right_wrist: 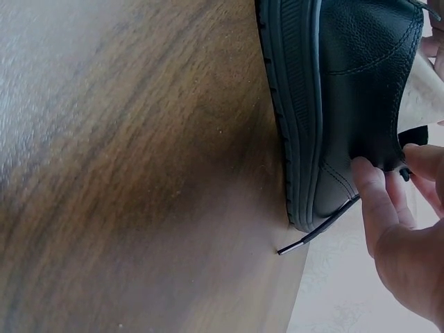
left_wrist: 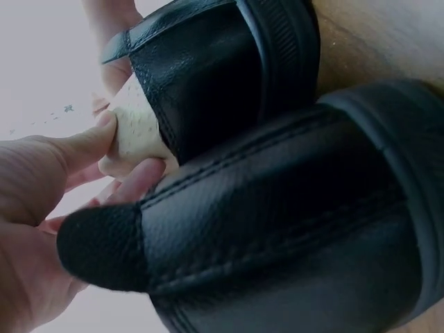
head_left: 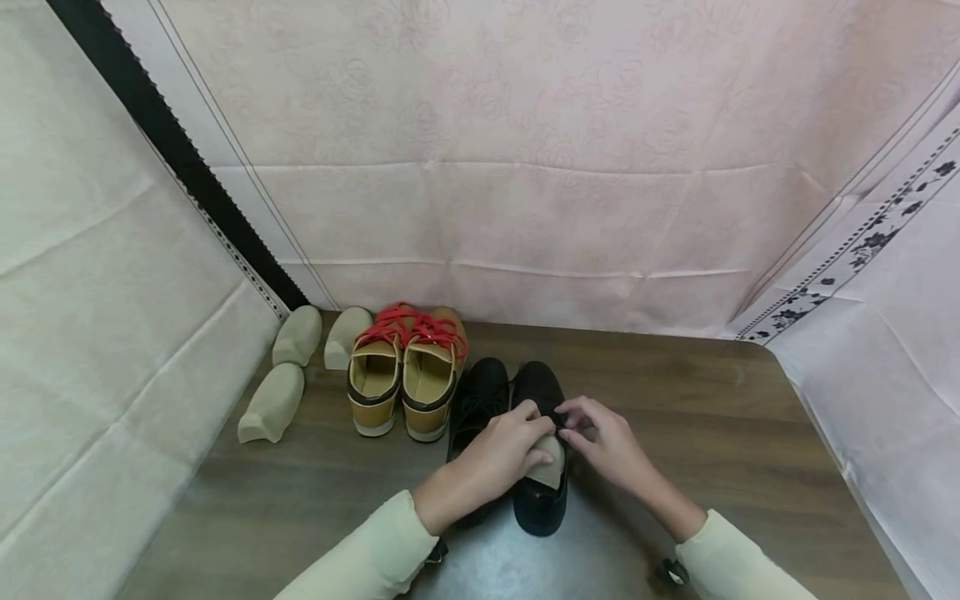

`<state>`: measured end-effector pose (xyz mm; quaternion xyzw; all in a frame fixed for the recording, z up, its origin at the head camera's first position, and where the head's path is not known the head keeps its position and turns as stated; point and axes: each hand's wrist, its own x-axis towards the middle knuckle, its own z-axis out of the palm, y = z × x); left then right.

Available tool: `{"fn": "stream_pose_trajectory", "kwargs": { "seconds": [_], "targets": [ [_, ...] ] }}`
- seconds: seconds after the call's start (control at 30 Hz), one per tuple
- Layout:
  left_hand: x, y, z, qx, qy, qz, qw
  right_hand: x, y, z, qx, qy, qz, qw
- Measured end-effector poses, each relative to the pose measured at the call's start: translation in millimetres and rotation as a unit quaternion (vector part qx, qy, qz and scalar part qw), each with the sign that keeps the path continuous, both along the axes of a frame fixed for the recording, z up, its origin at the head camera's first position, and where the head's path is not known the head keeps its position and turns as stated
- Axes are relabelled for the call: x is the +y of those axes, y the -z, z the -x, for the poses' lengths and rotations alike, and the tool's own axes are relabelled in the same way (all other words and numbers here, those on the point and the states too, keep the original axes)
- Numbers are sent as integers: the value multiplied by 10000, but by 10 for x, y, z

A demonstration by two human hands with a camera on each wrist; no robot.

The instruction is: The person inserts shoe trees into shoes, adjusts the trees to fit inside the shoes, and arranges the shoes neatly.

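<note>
1. From my remote station, I see the left hand (head_left: 501, 450) pinching a pale insert (head_left: 551, 468) between thumb and fingers; the insert lies partly inside the right black shoe (head_left: 540, 510); the pinch probably gives control over its angle.
2. Right hand (head_left: 603, 442) grips that shoe's opening edge, right side, near a loose lace (right_wrist: 326, 224); I judge this steadies the shoe.
3. Left black shoe (head_left: 480, 390) stands just beside; tan shoes (head_left: 373, 417) farther left; three spare inserts (head_left: 273, 404) far left, likely kept off the hands' working space.
</note>
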<state>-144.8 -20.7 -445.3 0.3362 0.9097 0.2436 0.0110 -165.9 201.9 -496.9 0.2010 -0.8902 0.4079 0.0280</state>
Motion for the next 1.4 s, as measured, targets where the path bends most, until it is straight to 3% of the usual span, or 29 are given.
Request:
{"fn": "stream_pose_trajectory", "kwargs": {
  "seconds": [0.33,0.57,0.83,1.1,1.4],
  "targets": [
    [73,96,-37,235,-146,3,9996,-3,-5,-14,-37,59,65,10000],
    [33,59,-43,217,-208,41,9995,2,-17,-22,-110,41,32,9999],
    [12,-19,27,910,-457,428,9939,-1,-1,-11,-23,2,114,9999],
    [41,21,91,794,-612,876,9911,-10,15,-16,18,-31,160,9999],
    [44,53,135,804,-640,772,9917,25,30,-17,-166,-31,222,9996]
  ]
}}
